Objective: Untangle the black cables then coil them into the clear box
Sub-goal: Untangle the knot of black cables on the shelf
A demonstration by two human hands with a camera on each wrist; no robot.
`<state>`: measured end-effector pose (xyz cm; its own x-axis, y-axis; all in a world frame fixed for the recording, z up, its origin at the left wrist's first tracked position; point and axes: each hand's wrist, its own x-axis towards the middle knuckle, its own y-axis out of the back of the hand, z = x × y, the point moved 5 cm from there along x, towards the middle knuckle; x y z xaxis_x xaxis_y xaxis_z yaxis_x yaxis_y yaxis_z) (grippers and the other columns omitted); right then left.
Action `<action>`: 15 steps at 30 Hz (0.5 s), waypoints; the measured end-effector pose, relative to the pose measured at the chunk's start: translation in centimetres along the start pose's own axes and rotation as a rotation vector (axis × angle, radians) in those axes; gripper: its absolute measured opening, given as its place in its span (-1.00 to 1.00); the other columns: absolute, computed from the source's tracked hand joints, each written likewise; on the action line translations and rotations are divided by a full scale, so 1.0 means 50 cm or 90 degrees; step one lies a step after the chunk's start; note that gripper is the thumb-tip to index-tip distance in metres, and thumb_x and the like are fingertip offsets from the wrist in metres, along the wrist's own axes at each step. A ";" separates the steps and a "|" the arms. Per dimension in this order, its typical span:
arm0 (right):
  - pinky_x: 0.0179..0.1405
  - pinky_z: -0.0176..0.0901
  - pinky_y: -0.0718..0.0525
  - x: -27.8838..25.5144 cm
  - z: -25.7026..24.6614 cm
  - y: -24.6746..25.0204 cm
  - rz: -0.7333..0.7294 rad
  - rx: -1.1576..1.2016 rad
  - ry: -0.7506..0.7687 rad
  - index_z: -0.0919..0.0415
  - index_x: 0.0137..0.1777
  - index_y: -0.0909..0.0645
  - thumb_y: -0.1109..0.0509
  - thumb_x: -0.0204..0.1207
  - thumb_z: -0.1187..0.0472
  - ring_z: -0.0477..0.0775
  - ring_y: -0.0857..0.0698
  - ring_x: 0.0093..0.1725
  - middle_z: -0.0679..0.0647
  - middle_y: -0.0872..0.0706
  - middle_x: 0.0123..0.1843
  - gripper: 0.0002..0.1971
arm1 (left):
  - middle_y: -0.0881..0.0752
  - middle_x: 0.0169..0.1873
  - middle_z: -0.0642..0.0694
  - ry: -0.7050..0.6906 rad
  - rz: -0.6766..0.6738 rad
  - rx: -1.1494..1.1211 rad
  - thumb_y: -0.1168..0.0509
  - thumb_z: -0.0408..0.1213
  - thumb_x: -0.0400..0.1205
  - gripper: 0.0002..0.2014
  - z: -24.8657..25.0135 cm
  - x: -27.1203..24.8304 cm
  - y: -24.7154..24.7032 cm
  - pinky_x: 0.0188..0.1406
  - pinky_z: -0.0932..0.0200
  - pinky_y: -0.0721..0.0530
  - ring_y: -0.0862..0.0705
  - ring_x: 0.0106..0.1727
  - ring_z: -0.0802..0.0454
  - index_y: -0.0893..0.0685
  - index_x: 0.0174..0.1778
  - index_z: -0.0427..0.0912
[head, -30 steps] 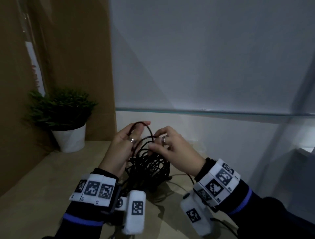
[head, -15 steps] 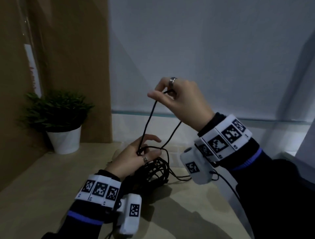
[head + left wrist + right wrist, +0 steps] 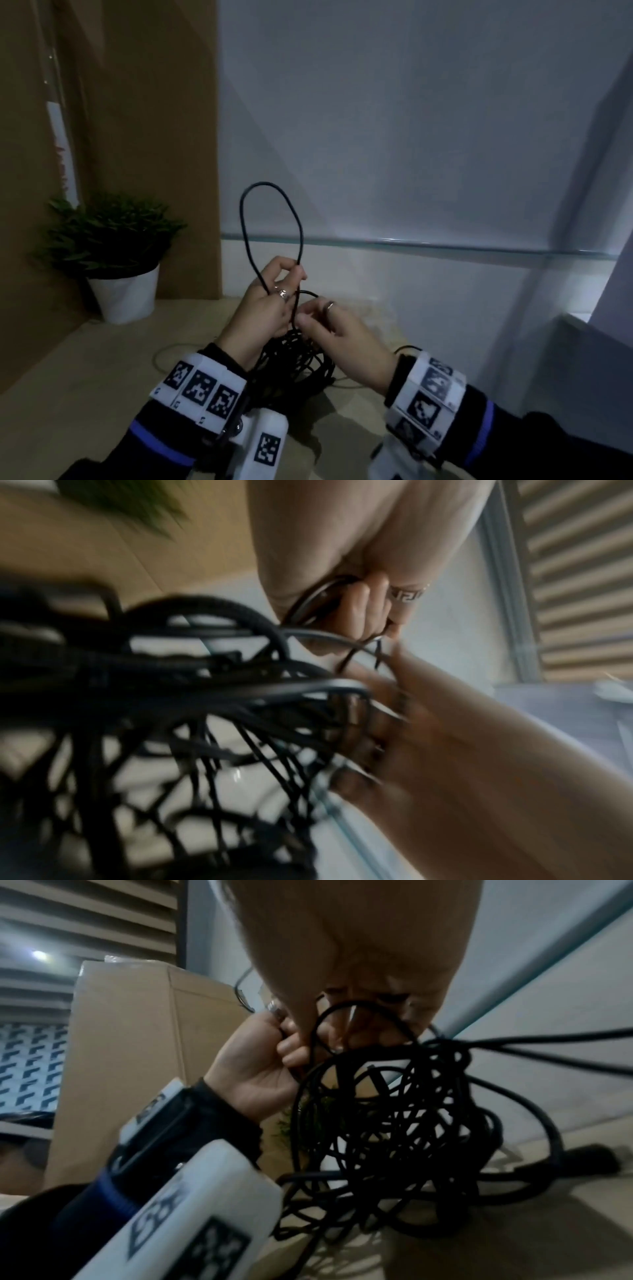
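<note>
I see the left hand (image 3: pixel 265 310) at centre frame in the head view, fingers curled round a black cable loop (image 3: pixel 270 219) that stands up above the knuckles toward the upper middle. Just right of it, my right hand (image 3: pixel 346 339) pinches a strand between thumb and fingertips, the two hands nearly touching. Below and between them hangs the tangle of black cables (image 3: pixel 294 359), its lower part resting on the light wooden tabletop (image 3: pixel 85 394). In the right wrist view the tangle (image 3: pixel 394 1123) fills the middle, with thicker strands trailing to the right edge. A potted plant (image 3: pixel 116 253) in a white pot sits at the left. I cannot make out a clear box with any certainty.
</note>
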<state>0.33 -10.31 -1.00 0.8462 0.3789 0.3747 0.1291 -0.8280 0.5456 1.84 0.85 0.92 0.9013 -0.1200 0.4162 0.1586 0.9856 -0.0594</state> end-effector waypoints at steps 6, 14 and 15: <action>-0.42 -0.41 -0.36 0.005 -0.007 0.032 -0.096 -0.212 -0.022 0.04 -0.38 -0.59 -0.32 0.60 0.15 -0.25 -0.46 -0.52 -0.01 -0.53 -0.47 -0.72 | -0.39 -0.57 -0.06 0.016 -0.074 0.040 -0.22 -0.07 0.60 -0.96 -0.032 -0.010 -0.015 -0.69 0.36 -0.10 -0.18 -0.71 0.14 -0.54 -0.14 0.10; -0.49 -0.15 -0.68 0.025 -0.141 0.247 0.212 0.235 -0.012 0.11 -0.28 -0.41 -0.09 0.71 0.11 -0.09 -0.47 -0.64 -0.11 -0.42 -0.62 -0.70 | -0.72 -0.35 0.35 0.077 -0.253 0.320 -0.42 -0.13 0.52 -0.83 -0.066 -0.024 -0.009 -0.23 0.53 -0.46 -0.69 -0.18 0.36 -0.71 -0.12 0.33; -0.63 -0.27 -0.55 0.031 -0.160 0.293 0.303 0.212 0.040 0.08 -0.30 -0.40 -0.09 0.71 0.11 -0.15 -0.34 -0.69 -0.15 -0.32 -0.65 -0.69 | -0.71 -0.32 0.49 0.078 -0.256 0.354 -0.44 -0.12 0.50 -0.84 -0.066 -0.022 -0.006 -0.15 0.58 -0.46 -0.67 -0.11 0.50 -0.68 -0.15 0.31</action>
<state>-0.58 -18.54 13.56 0.8198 -0.0519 0.5703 -0.0942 -0.9945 0.0448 2.13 0.28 -2.54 0.8601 -0.4692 0.2004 0.2897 0.7724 0.5651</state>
